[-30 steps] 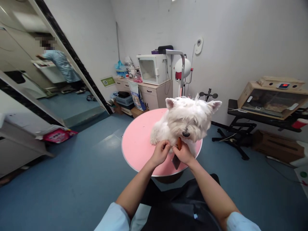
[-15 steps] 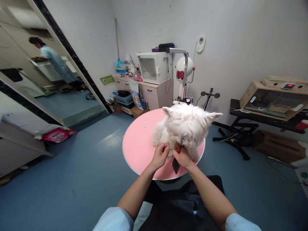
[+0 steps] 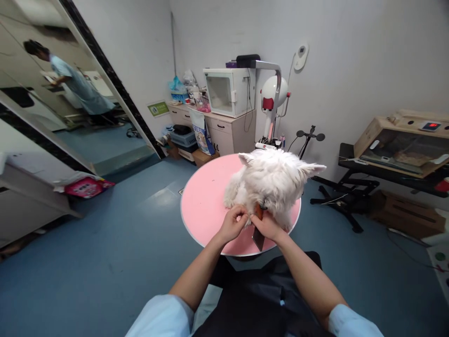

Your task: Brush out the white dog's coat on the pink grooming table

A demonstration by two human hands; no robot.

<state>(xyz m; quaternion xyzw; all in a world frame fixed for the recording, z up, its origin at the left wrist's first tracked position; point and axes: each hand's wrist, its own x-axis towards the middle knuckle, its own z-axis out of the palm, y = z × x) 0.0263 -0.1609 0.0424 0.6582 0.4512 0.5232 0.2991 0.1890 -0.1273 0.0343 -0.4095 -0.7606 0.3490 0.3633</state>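
A white, fluffy dog (image 3: 275, 180) with upright ears sits on a round pink table (image 3: 201, 201), its head lowered toward me. My left hand (image 3: 233, 224) is closed in a pinch at the white fur low on the dog's front. Close beside it, my right hand (image 3: 268, 225) is wrapped round a grooming tool (image 3: 258, 238). An orange part of this tool shows above the fingers, against the dog's muzzle fur, and a flat grey end sticks out below. Its exact kind is hard to make out. The dog's face and paws are mostly hidden.
Behind the table stand a white dryer on a stand (image 3: 273, 93) and a cabinet (image 3: 231, 133) bearing a white glass-fronted box (image 3: 228, 93). A wooden case (image 3: 400, 145) rests on a black stand at right. Another person (image 3: 73, 84) bends over beyond the doorway at left.
My view has shifted slightly, so the room sits a little differently. Both hands stay at the dog's front, with the left thumb and fingers slightly rearranged. The other person has straightened somewhat.
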